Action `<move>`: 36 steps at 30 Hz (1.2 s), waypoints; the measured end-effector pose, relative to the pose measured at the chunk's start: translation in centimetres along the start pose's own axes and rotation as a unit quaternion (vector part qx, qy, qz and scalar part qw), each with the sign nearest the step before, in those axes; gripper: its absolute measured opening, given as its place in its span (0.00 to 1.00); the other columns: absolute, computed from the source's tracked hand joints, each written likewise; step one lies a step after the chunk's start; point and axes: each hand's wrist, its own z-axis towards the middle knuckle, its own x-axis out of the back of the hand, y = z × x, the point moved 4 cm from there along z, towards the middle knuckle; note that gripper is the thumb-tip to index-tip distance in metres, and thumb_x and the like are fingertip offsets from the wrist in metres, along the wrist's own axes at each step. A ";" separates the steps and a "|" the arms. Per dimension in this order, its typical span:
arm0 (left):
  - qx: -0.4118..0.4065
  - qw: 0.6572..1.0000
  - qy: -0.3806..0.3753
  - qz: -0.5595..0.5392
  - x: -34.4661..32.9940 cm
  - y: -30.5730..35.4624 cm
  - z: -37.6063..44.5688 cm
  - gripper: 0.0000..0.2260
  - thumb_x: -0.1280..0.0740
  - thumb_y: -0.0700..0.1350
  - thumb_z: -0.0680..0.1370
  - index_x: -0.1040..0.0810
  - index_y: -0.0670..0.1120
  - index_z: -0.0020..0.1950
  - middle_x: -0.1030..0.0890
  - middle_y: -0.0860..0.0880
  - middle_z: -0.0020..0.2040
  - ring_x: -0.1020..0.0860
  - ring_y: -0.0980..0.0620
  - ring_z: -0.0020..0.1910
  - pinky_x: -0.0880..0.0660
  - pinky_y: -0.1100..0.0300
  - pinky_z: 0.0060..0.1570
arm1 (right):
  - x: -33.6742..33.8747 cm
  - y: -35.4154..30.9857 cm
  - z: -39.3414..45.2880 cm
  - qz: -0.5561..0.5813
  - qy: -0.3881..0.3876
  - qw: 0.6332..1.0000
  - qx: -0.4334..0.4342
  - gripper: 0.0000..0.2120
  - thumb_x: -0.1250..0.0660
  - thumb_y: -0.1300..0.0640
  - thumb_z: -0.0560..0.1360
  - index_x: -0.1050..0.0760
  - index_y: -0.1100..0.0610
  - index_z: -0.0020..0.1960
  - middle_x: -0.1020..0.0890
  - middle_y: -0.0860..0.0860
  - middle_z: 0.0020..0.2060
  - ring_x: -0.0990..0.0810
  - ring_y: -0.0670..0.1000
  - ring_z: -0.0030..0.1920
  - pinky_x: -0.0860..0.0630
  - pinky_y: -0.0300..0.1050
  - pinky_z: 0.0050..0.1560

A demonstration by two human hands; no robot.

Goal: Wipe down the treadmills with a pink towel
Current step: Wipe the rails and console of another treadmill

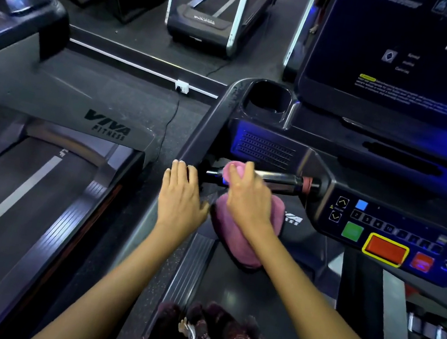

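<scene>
I stand on a dark treadmill (279,149) with a lit console on the right. My right hand (249,200) presses a pink towel (231,238) over the chrome grip bar (282,180) that juts out from the console's left side. Part of the towel wraps the bar above my fingers, and the rest hangs below my wrist. My left hand (181,194) lies flat, fingers together, on the treadmill's left handrail (201,136), just left of the bar's end. It holds nothing.
The control panel (394,236) with green, red and arrow buttons sits right of the bar. A cup holder (270,97) is ahead. A second treadmill (47,169) marked VIVA FITNESS stands to the left, and another (213,13) farther off. A power cable (168,130) runs along the floor between them.
</scene>
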 end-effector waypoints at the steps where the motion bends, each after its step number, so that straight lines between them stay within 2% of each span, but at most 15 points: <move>1: -0.007 1.000 -0.004 0.015 0.0 0.4 0.4 0.36 0.39 0.56 0.76 0.49 0.37 0.74 0.48 0.36 0.75 0.51 0.40 0.76 0.53 0.49 0.73 | -0.1 -0.4 0.0 0.004 0.000 1.000 0.007 0.18 0.24 0.59 0.58 0.20 0.54 0.48 0.26 0.53 0.38 0.24 0.52 0.27 0.33 0.40 0.21; 3: -0.041 0.998 -0.012 0.045 -0.1 0.9 1.4 0.38 0.42 0.58 0.77 0.56 0.39 0.76 0.58 0.38 0.77 0.58 0.42 0.76 0.58 0.49 0.73 | 0.0 0.0 -0.4 0.002 0.011 1.000 0.006 0.21 0.24 0.59 0.57 0.19 0.52 0.49 0.25 0.53 0.39 0.24 0.53 0.28 0.33 0.40 0.21; 5: -0.092 0.993 -0.023 0.072 -0.3 1.0 2.5 0.39 0.41 0.57 0.77 0.59 0.42 0.77 0.60 0.41 0.77 0.60 0.43 0.76 0.61 0.49 0.73 | -0.1 1.6 -1.2 0.002 0.037 0.999 -0.009 0.23 0.25 0.60 0.58 0.20 0.52 0.53 0.24 0.54 0.40 0.24 0.54 0.28 0.34 0.40 0.20; 10: -0.181 0.976 -0.051 0.107 -0.9 0.7 3.7 0.34 0.41 0.55 0.77 0.51 0.43 0.77 0.48 0.45 0.77 0.58 0.42 0.76 0.60 0.48 0.73 | -0.1 6.7 -3.0 0.031 0.099 0.988 -0.114 0.24 0.28 0.65 0.65 0.22 0.57 0.60 0.24 0.60 0.45 0.22 0.59 0.32 0.27 0.45 0.24; 12: -0.183 0.976 -0.050 0.111 -1.1 0.7 3.6 0.34 0.42 0.55 0.77 0.51 0.42 0.77 0.47 0.46 0.77 0.59 0.42 0.76 0.60 0.48 0.73 | -0.2 7.3 -3.4 0.076 0.129 0.975 -0.164 0.22 0.30 0.65 0.68 0.24 0.57 0.62 0.24 0.62 0.49 0.21 0.61 0.37 0.25 0.48 0.27; 14: -0.181 0.977 -0.045 0.102 -1.2 0.7 3.7 0.34 0.42 0.55 0.77 0.50 0.43 0.77 0.47 0.46 0.77 0.59 0.43 0.76 0.60 0.48 0.74 | -0.9 7.2 -4.4 0.159 0.176 0.945 -0.223 0.22 0.31 0.64 0.70 0.24 0.54 0.64 0.25 0.60 0.51 0.21 0.62 0.42 0.23 0.51 0.31; 16: -0.179 0.979 -0.037 0.090 -1.2 0.6 3.8 0.34 0.41 0.56 0.76 0.48 0.43 0.77 0.46 0.46 0.77 0.59 0.43 0.76 0.60 0.49 0.74 | -1.9 6.7 -5.6 0.271 0.229 0.889 -0.290 0.23 0.32 0.65 0.71 0.26 0.52 0.65 0.25 0.57 0.54 0.21 0.58 0.47 0.22 0.49 0.41; 17: -0.180 0.980 -0.032 0.083 -1.2 0.7 3.9 0.34 0.41 0.55 0.76 0.48 0.42 0.77 0.45 0.46 0.77 0.59 0.43 0.76 0.59 0.49 0.74 | -2.3 6.6 -6.0 0.319 0.260 0.856 -0.312 0.23 0.32 0.65 0.71 0.26 0.53 0.65 0.25 0.57 0.54 0.22 0.54 0.48 0.24 0.44 0.47; 19: -0.183 0.980 -0.024 0.072 -1.3 0.6 3.9 0.34 0.40 0.55 0.76 0.46 0.42 0.76 0.44 0.45 0.77 0.58 0.43 0.76 0.59 0.49 0.73 | -2.8 6.4 -6.3 0.378 0.305 0.802 -0.347 0.22 0.32 0.67 0.71 0.25 0.57 0.64 0.24 0.59 0.54 0.26 0.49 0.50 0.31 0.25 0.53; 21: -0.188 0.980 -0.017 0.067 -1.5 0.6 3.9 0.34 0.39 0.54 0.75 0.45 0.41 0.76 0.42 0.45 0.76 0.56 0.43 0.76 0.59 0.48 0.73 | -3.1 6.3 -6.1 0.415 0.320 0.763 -0.378 0.22 0.31 0.69 0.70 0.26 0.61 0.64 0.25 0.59 0.52 0.25 0.48 0.52 0.36 0.19 0.55; 25: -0.188 0.980 -0.007 0.060 -1.7 0.6 4.0 0.34 0.35 0.52 0.73 0.41 0.40 0.74 0.38 0.43 0.75 0.53 0.41 0.76 0.56 0.47 0.73 | -4.3 6.1 -6.3 0.504 0.294 0.683 -0.439 0.22 0.33 0.70 0.73 0.29 0.62 0.66 0.25 0.53 0.55 0.26 0.48 0.57 0.35 0.23 0.57; 27: -0.188 0.981 -0.003 0.053 -1.7 0.7 4.1 0.33 0.34 0.50 0.72 0.38 0.39 0.73 0.36 0.42 0.73 0.51 0.40 0.76 0.54 0.46 0.73 | -5.0 5.9 -6.4 0.570 0.276 0.614 -0.470 0.21 0.35 0.68 0.75 0.30 0.61 0.67 0.24 0.53 0.62 0.27 0.46 0.61 0.34 0.29 0.61; 29: -0.189 0.981 -0.005 0.051 -1.7 0.7 4.0 0.33 0.34 0.49 0.71 0.38 0.38 0.73 0.35 0.42 0.73 0.50 0.40 0.76 0.54 0.46 0.73 | -5.4 5.6 -6.6 0.630 0.258 0.537 -0.498 0.19 0.36 0.65 0.77 0.30 0.61 0.68 0.25 0.51 0.64 0.27 0.44 0.61 0.32 0.34 0.62; 33: -0.188 0.981 0.004 0.051 -1.7 0.7 3.9 0.32 0.34 0.49 0.71 0.36 0.38 0.72 0.34 0.41 0.72 0.49 0.39 0.76 0.53 0.46 0.73 | -5.9 5.7 -5.8 0.729 0.196 0.366 -0.544 0.15 0.37 0.63 0.77 0.27 0.60 0.64 0.20 0.54 0.52 0.21 0.50 0.49 0.24 0.45 0.55; 36: -0.184 0.981 -0.011 0.062 -1.5 0.8 3.9 0.32 0.38 0.52 0.74 0.41 0.39 0.74 0.38 0.43 0.74 0.53 0.41 0.76 0.56 0.47 0.73 | -7.0 6.6 -4.7 0.803 0.123 0.302 -0.499 0.10 0.41 0.62 0.78 0.25 0.55 0.55 0.20 0.51 0.45 0.22 0.50 0.45 0.26 0.43 0.50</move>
